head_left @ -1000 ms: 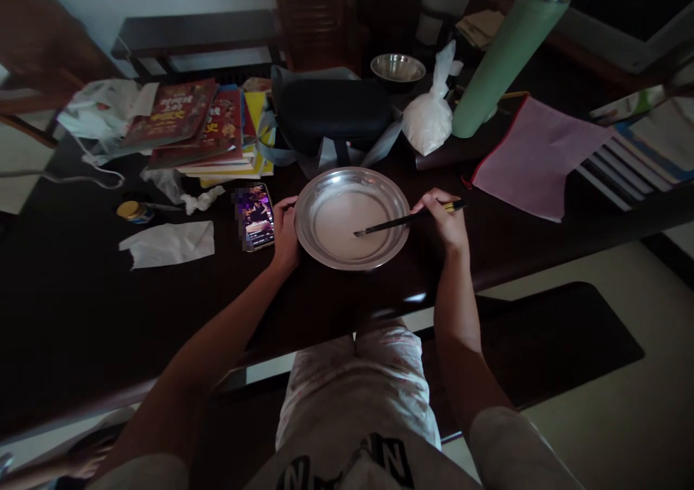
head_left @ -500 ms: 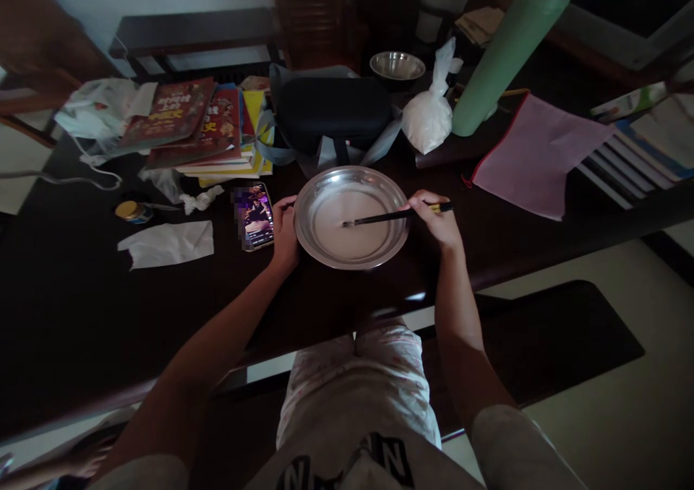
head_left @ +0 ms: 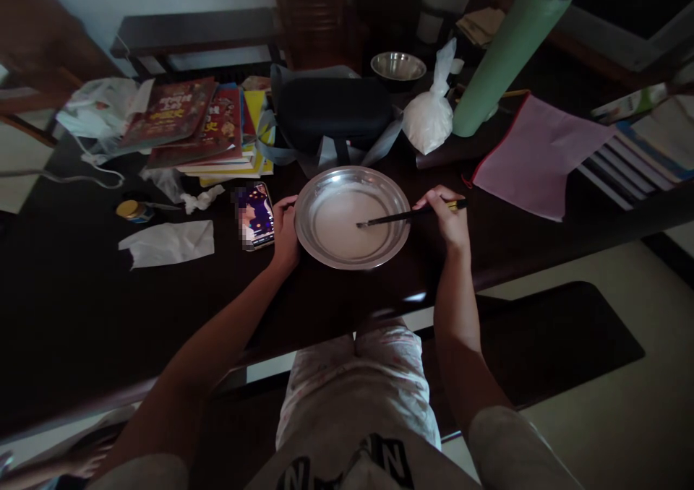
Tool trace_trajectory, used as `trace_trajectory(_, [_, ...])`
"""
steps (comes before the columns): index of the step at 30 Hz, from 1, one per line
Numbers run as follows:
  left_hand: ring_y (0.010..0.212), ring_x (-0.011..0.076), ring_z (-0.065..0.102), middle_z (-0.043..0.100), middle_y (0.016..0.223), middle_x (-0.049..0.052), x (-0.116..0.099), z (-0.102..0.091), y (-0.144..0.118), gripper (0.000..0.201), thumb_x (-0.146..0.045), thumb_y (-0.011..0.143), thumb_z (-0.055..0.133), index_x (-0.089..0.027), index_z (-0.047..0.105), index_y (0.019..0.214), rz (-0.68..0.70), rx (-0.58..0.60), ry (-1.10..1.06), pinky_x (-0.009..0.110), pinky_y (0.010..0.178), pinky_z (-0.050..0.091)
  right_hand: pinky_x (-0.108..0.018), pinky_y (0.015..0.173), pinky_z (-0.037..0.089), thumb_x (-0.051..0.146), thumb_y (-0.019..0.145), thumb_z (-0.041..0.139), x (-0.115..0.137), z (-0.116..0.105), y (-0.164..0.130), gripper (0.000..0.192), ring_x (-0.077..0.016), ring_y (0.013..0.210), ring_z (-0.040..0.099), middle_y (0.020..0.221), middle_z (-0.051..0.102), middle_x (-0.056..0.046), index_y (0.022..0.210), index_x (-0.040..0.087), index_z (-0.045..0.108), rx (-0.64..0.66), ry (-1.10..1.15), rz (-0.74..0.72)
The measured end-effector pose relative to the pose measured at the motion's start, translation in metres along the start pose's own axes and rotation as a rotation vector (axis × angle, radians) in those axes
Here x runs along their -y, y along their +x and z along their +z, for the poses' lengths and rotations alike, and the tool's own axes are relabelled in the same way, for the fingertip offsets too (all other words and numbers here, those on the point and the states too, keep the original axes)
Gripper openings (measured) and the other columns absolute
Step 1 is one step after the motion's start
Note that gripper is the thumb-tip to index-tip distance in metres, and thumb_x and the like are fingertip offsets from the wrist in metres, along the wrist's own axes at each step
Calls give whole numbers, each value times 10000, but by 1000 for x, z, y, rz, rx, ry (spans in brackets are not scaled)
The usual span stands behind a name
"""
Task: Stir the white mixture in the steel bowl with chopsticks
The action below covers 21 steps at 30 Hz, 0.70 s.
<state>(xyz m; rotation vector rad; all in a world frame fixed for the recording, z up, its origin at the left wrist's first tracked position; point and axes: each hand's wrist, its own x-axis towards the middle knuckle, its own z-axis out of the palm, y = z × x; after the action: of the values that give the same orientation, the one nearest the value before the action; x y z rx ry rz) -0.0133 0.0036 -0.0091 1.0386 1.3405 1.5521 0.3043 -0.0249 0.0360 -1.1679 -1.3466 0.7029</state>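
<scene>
A shallow metal basin [head_left: 308, 241] stands on the dark table in front of me, holding a pale, milky mixture [head_left: 339, 219]. My left hand [head_left: 285, 231] grips its left rim, with some fingers hidden behind the side. Dark chopsticks [head_left: 390, 217] are pinched in my right hand [head_left: 447, 214], just right of the basin. They slant over the right rim, and their tips dip into the mixture near the middle. Left of my left hand lies a phone [head_left: 259, 214] with a lit screen.
Behind the basin are a black case [head_left: 333, 110], a tied bag of white powder [head_left: 428, 123], a tall green flask [head_left: 504, 63] and a small metal bowl [head_left: 398, 66]. Books [head_left: 181, 125] are stacked at left, near a crumpled tissue [head_left: 168, 244]. A pink mesh pouch [head_left: 534, 157] lies right.
My right hand has shifted slightly right, drawing the chopstick tips rightward through the mixture. My left hand and the basin stay nearly in place. The phone's picture has changed.
</scene>
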Motion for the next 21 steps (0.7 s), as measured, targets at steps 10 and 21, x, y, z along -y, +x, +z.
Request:
trace_trajectory(10, [1053, 229, 627, 696, 1102, 46, 5, -1, 2, 207, -470, 915, 672, -278, 682, 992, 24, -13, 2, 363, 978, 513, -346, 726, 572, 724, 883, 696, 0, 0, 0, 506, -180, 689, 714, 669, 734, 7, 686, 261, 744, -9, -15, -9])
trace_trajectory(21, [1039, 214, 643, 707, 1097, 42, 4, -1, 3, 109, -350, 941, 644, -277, 700, 998, 17, -12, 0, 354, 983, 526, -340, 712, 567, 686, 890, 715, -1, 0, 0, 469, -176, 680, 713, 677, 745, 9, 686, 266, 756, -5, 6, 1])
